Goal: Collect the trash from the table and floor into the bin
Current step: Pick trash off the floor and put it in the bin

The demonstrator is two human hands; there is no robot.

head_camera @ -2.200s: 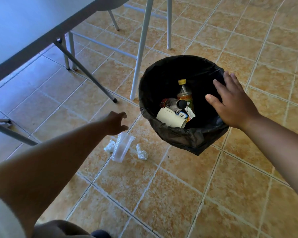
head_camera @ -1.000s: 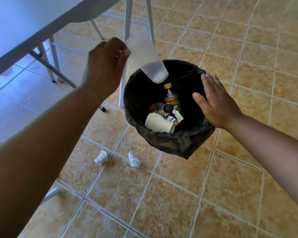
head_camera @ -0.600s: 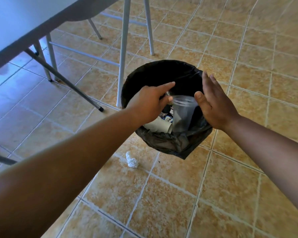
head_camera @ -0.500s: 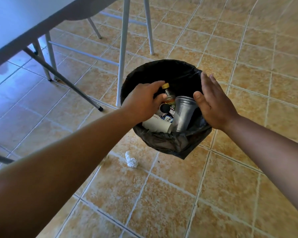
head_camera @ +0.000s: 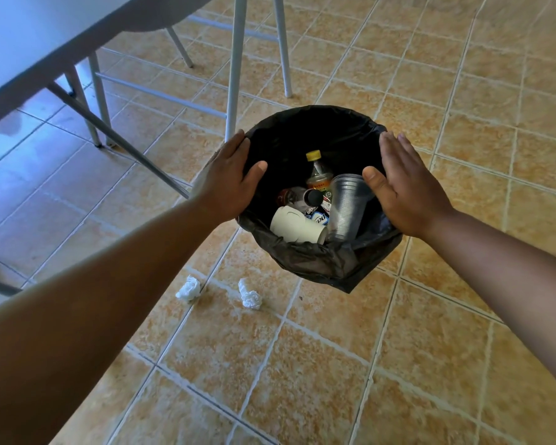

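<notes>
Inside bin [head_camera: 318, 261] — clear cup [head_camera: 347, 203], paper cup [head_camera: 297, 226]; yellow-capped bottle [head_camera: 316, 175]

Partial letters "De" on packet [head_camera: 318, 218] inside bin [head_camera: 315, 255]; bottle [head_camera: 317, 175] label illegible.

Grey metal furniture legs [head_camera: 236, 75]

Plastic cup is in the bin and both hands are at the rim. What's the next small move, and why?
Probably take the left hand off the bin and lower it to the left paper ball. That ball and the right paper ball lie on the floor tiles outside the bin; the left hand holds nothing, and the right hand can steady the rim.
</notes>
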